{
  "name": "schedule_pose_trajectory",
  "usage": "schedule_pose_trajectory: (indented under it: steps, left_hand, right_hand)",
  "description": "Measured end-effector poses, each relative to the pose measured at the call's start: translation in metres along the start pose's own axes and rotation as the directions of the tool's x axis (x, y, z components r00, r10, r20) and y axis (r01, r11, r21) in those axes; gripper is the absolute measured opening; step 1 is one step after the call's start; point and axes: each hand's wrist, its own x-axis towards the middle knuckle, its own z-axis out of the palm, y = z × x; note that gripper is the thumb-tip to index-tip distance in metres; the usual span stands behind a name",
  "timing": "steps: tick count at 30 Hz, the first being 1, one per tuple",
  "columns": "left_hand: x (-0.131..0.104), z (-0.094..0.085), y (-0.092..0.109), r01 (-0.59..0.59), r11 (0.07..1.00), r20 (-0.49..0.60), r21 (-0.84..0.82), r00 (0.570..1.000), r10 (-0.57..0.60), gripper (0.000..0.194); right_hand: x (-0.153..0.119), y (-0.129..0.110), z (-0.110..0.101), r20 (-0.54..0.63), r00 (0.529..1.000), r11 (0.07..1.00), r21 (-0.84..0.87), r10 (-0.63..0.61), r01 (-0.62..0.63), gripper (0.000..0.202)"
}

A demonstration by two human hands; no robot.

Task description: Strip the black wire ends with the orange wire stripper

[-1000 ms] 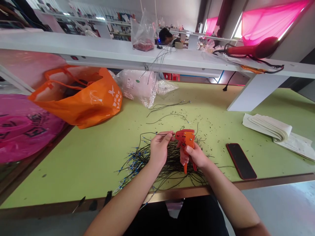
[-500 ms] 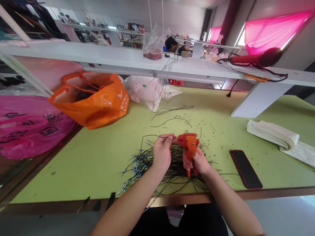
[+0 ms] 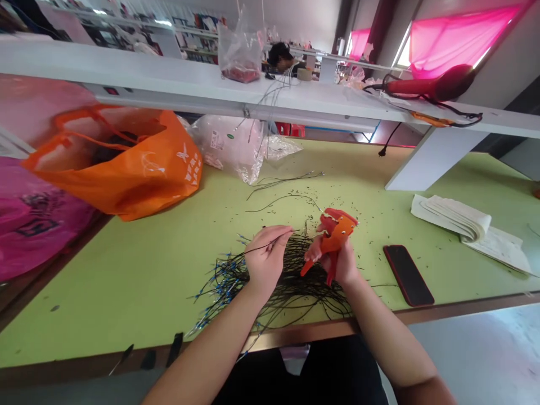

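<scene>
My left hand [image 3: 266, 254] pinches a thin black wire [image 3: 258, 246], whose short end sticks out past the fingertips toward the right. In my right hand [image 3: 341, 260] is an orange and red wire stripper [image 3: 337, 232], its handles spread and its head tilted up, apart from the wire. Under both hands lies a big heap of black wires [image 3: 301, 275], many with blue and silver tips at the left side. Short dark bits and a single loose wire [image 3: 282, 197] lie behind the tool.
At the left stand an orange bag [image 3: 156, 174] and a pink bag [image 3: 37, 219]. Clear plastic bags [image 3: 230, 143] lie under the white shelf [image 3: 169, 84]. A phone [image 3: 408, 275] and folded papers [image 3: 453, 216] are at the right. A red hair dryer [image 3: 434, 85] rests on the shelf; a person [image 3: 282, 58] sits beyond.
The wire stripper has moved right, off the wire end, and tilted, with its handles now wider apart. My left hand still holds the wire. The view has shifted slightly.
</scene>
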Motion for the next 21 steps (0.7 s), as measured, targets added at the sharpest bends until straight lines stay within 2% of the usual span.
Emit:
schedule_pose_trajectory:
  steps: [5,9,12,16,21]
  left_hand:
    - [-0.001,-0.005,-0.002,-0.115,0.991,0.069,0.068,0.992,0.11,0.005]
    - [-0.006,-0.004,-0.003,-0.188,0.979,0.176,0.08,0.969,0.172,0.014]
    - [-0.011,-0.003,-0.002,-0.169,0.983,0.218,0.073,0.964,0.149,0.014]
    - [-0.014,-0.001,-0.002,-0.103,0.994,0.209,0.025,0.973,0.095,0.01]
    - [-0.016,0.001,0.0,-0.138,0.989,0.234,0.054,0.965,0.122,0.015]
  right_hand:
    - [-0.003,0.016,0.0,0.1,0.994,0.999,0.004,0.048,-0.049,0.067]
    - [-0.003,0.024,-0.006,0.088,0.991,0.993,-0.056,0.105,-0.1,0.069]
    - [-0.002,0.03,-0.009,0.018,0.989,0.982,-0.125,0.147,-0.143,0.075]
    - [-0.001,0.031,-0.009,-0.029,0.987,0.975,-0.158,0.157,-0.16,0.078]
    - [-0.001,0.031,-0.006,-0.053,0.989,0.979,-0.145,0.135,-0.141,0.071]
